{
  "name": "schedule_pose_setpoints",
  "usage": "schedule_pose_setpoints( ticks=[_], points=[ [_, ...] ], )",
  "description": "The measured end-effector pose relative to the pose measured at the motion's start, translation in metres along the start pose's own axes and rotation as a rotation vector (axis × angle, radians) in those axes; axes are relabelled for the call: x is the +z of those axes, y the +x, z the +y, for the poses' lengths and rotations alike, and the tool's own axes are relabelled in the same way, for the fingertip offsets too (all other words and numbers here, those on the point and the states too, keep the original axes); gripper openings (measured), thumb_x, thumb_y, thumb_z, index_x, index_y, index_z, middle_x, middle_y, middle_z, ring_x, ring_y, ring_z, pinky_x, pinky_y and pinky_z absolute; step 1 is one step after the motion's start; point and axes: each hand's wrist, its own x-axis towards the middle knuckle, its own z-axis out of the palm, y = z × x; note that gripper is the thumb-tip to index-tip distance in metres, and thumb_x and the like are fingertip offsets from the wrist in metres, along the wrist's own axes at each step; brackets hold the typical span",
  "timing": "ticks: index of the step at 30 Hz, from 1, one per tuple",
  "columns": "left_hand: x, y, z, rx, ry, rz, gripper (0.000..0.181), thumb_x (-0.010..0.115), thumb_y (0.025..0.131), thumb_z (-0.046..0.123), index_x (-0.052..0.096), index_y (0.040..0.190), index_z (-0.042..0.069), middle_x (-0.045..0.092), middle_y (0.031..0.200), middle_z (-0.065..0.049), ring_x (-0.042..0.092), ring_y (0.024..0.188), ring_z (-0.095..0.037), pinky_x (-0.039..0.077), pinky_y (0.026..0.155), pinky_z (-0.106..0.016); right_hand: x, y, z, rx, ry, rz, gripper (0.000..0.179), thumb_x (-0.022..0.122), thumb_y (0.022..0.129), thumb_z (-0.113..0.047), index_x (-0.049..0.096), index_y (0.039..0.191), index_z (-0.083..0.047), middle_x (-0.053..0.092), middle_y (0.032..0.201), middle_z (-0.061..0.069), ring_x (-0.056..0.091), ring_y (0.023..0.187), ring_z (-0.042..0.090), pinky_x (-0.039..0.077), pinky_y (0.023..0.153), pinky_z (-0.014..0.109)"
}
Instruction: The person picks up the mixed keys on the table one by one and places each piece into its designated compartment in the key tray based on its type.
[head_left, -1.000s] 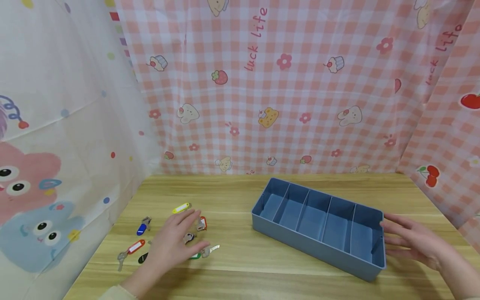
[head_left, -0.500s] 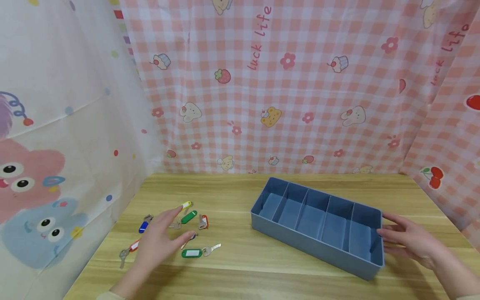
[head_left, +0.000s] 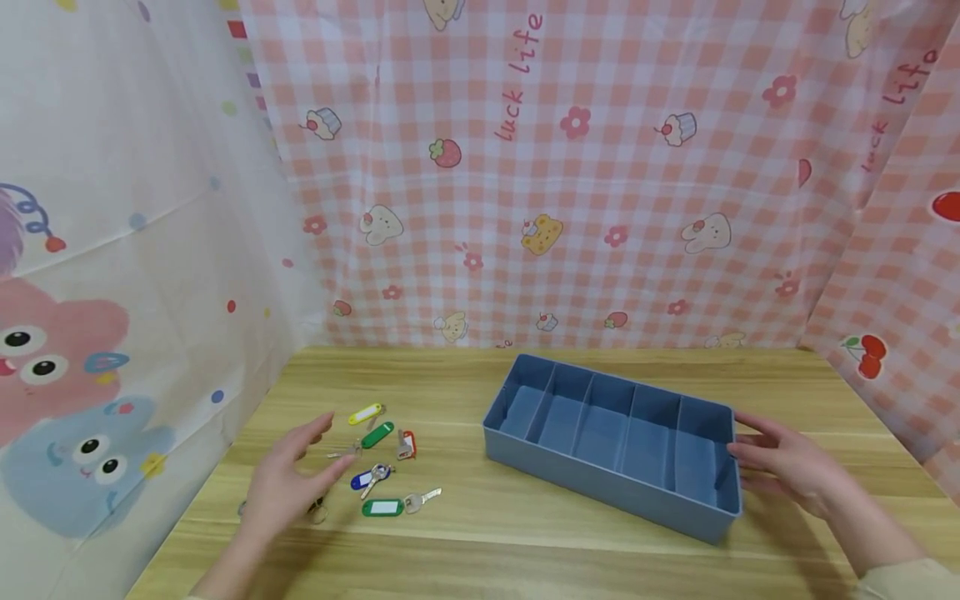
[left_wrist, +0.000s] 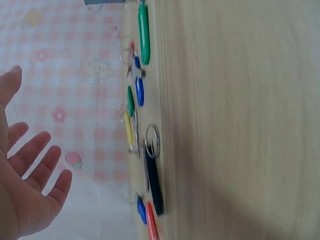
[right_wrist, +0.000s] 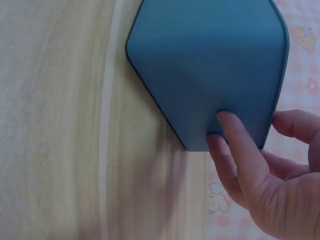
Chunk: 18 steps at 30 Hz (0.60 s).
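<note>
The person's left hand (head_left: pixel 283 482) hangs above the surface (head_left: pixel 480 554), thumb and fingers loosely apart and holding nothing. The right hand (head_left: pixel 791 467), a pale sleeve (head_left: pixel 900 581) at its wrist, has its fingers stretched lightly bent against the outside of a blue box's (head_left: pixel 607 487) right end, thumb at the rim; they are not wrapped round it.

Nearest on the surface, a green tag (head_left: pixel 383 507) with a white label lies beside its silver key (head_left: pixel 414 502). A black tag (left_wrist: pixel 155 187) with a ring is partly hidden by the left hand in the head view; the left wrist view also shows another blue tag (left_wrist: pixel 142 210) and a red one there. Further off lie a blue tag (head_left: pixel 362 480) with a key across it, a red-framed tag (head_left: pixel 409 442), a dark green tag (head_left: pixel 378 434) and, farthest, a yellow tag (head_left: pixel 366 413).

The box stands aslant to the right of the tags, well apart, its five compartments facing up. Behind hangs a pink checked cloth (head_left: pixel 480 208).
</note>
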Motion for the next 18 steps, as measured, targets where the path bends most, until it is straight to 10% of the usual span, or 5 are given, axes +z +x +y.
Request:
schedule_pose_setpoints(
  ticks=[6, 12, 18],
  points=[
    [-0.012, -0.004, -0.015, -0.055, -0.045, -0.001, 0.058, 0.083, 0.082, 0.022, 0.061, 0.134, 0.007, 0.065, 0.127, -0.012, 0.061, 0.11, -0.026, 0.043, 0.086, -0.013, 0.01, 0.007, -0.006, -0.033, -0.01, -0.018, 0.074, 0.05, 0.102, -0.005, -0.004, 0.15, 0.013, 0.013, 0.144, 0.049, 0.059, 0.107, 0.019, 0.055, 0.086, 0.043],
    [-0.022, -0.007, -0.033, -0.099, -0.07, -0.011, 0.057, 0.079, 0.086, 0.023, 0.058, 0.137, 0.007, 0.067, 0.124, -0.011, 0.054, 0.106, 0.006, 0.043, 0.087, -0.018, 0.019, 0.017, -0.011, -0.046, -0.055, -0.015, 0.072, 0.05, 0.101, -0.005, 0.001, 0.151, 0.014, 0.017, 0.145, 0.047, 0.057, 0.112, 0.023, 0.054, 0.087, 0.044],
    [-0.034, -0.01, -0.047, -0.135, -0.125, -0.028, 0.055, 0.077, 0.089, 0.021, 0.057, 0.138, 0.007, 0.067, 0.124, -0.008, 0.054, 0.107, 0.007, 0.038, 0.089, -0.013, 0.024, 0.026, -0.016, -0.031, -0.102, -0.017, 0.073, 0.054, 0.1, -0.009, 0.006, 0.152, 0.012, 0.021, 0.145, 0.046, 0.058, 0.109, 0.021, 0.054, 0.087, 0.045]
  ],
)
